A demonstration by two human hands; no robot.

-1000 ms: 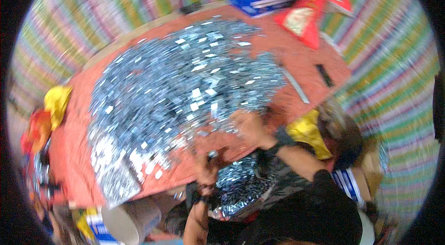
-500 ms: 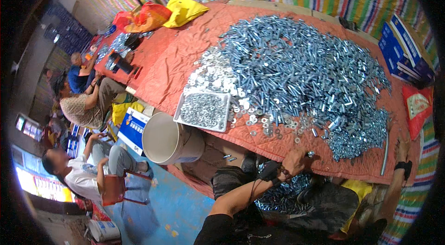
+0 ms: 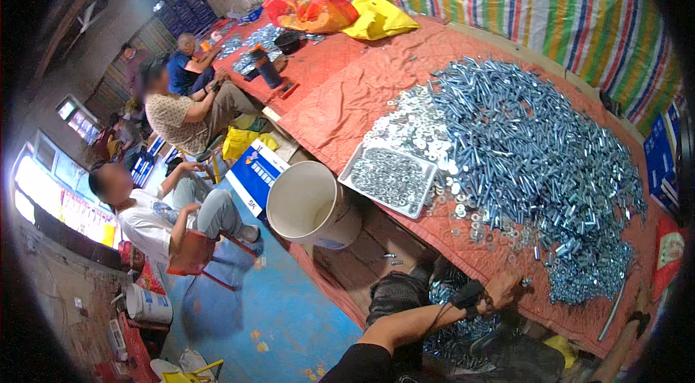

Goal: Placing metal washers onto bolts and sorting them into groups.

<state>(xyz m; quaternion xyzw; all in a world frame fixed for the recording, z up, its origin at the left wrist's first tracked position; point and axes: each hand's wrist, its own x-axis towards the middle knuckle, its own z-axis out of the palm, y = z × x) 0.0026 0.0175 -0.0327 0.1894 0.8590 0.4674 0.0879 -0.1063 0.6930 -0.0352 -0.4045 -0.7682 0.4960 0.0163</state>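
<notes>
The left hand (image 3: 504,289) is pinching a metal piece (image 3: 526,283). The right hand (image 3: 643,304) is showing near a strip (image 3: 613,310), grip unclear.

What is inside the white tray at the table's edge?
The white tray holds many small silvery pieces, apparently washers. They cover its floor; anything beneath the top layer cannot be seen.
</notes>
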